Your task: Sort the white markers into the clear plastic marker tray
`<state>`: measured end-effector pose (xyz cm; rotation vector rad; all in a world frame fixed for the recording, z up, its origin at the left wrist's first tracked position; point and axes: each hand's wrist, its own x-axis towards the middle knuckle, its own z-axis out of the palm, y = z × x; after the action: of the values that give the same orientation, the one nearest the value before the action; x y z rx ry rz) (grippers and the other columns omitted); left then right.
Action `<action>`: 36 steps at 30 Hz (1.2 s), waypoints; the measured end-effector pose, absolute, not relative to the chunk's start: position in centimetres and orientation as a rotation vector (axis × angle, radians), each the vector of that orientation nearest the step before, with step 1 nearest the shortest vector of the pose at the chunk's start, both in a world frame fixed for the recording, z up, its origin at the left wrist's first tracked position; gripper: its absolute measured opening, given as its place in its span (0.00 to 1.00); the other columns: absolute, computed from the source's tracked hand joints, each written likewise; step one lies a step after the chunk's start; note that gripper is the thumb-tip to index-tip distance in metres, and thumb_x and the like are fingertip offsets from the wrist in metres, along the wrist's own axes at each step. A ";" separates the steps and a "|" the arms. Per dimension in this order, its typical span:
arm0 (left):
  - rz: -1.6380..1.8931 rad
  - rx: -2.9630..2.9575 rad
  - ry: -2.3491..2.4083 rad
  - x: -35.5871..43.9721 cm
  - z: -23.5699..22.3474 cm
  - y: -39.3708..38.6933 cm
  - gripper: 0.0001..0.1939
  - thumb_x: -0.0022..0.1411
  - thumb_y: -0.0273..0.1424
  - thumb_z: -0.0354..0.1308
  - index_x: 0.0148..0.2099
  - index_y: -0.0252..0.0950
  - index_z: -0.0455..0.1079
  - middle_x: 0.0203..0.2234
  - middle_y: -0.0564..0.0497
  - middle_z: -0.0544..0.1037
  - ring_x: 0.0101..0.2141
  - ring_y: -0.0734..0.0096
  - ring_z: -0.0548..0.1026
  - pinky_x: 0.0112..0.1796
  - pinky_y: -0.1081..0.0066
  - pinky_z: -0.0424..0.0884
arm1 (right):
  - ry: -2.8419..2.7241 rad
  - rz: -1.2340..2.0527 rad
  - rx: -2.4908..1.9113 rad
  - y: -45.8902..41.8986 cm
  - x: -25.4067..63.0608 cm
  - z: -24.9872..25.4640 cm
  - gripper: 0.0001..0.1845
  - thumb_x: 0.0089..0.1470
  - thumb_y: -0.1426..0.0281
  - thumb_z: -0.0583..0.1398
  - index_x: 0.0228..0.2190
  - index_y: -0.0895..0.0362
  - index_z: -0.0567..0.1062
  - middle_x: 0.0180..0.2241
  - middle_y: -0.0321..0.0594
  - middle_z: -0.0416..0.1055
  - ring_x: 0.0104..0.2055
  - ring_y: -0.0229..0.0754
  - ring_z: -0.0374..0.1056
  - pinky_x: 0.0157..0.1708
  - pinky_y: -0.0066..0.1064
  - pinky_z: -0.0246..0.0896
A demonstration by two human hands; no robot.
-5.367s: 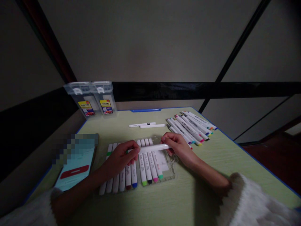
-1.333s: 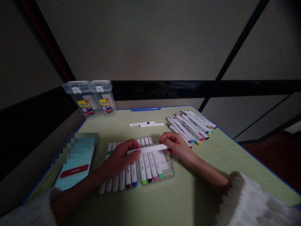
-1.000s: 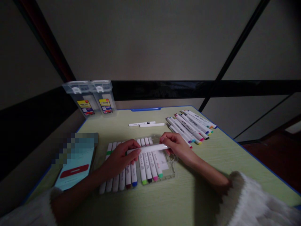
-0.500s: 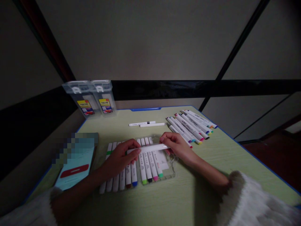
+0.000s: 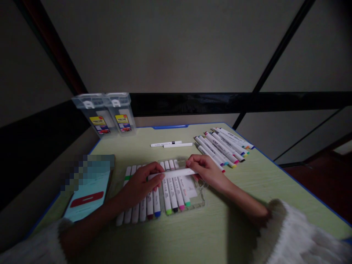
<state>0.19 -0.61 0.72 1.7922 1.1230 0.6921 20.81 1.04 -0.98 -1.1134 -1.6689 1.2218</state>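
Note:
Both hands hold one white marker crosswise, just above a clear flat case. My left hand pinches its left end and my right hand pinches its right end. Under the marker, several white markers with coloured caps lie side by side in the case. More markers lie in a row to the left, partly hidden by my left hand.
A group of loose markers lies at the back right of the pale green table. Two thin white pens lie at the back centre. Two clear boxes stand at the back left. A blurred phone lies at the left.
Hardly anything differs. Both hands keep the marker in the same place above the case; the view has shifted by a few pixels.

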 end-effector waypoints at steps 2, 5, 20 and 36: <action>0.690 1.796 1.132 0.2 0.8 -0.6 0.06 0.56 0.31 0.47 0.30 0.35 0.60 0.17 0.59 0.63 0.18 0.79 0.62 0.21 0.77 0.60 | -1.679 1.218 -1.119 1.0 20.8 -0.9 0.15 0.50 0.64 0.52 0.17 0.58 0.62 0.11 0.28 0.54 0.14 0.29 0.47 0.14 0.24 0.39; 0.682 1.803 1.140 0.3 0.9 -0.6 0.06 0.56 0.30 0.46 0.29 0.35 0.60 0.17 0.59 0.63 0.18 0.79 0.61 0.21 0.77 0.60 | -1.684 1.217 -1.119 1.0 20.8 -0.9 0.15 0.50 0.64 0.52 0.17 0.58 0.62 0.11 0.28 0.55 0.14 0.29 0.47 0.15 0.24 0.40; 0.687 1.793 1.116 0.2 0.6 -0.4 0.05 0.56 0.30 0.47 0.29 0.35 0.60 0.17 0.59 0.63 0.18 0.80 0.62 0.21 0.78 0.60 | -1.684 1.220 -1.121 1.0 20.8 -0.7 0.16 0.50 0.64 0.52 0.17 0.58 0.62 0.10 0.28 0.55 0.14 0.29 0.47 0.15 0.24 0.40; 0.673 1.805 1.126 0.1 0.6 -0.5 0.05 0.56 0.31 0.47 0.30 0.35 0.60 0.17 0.59 0.63 0.19 0.79 0.61 0.21 0.77 0.60 | -1.676 1.240 -1.110 0.8 20.8 -0.6 0.15 0.51 0.65 0.52 0.16 0.58 0.62 0.11 0.28 0.55 0.14 0.29 0.47 0.15 0.25 0.40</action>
<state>0.14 -0.52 0.62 1.8053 1.1256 0.6730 20.77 0.84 -0.62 -1.1104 -1.6757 1.2399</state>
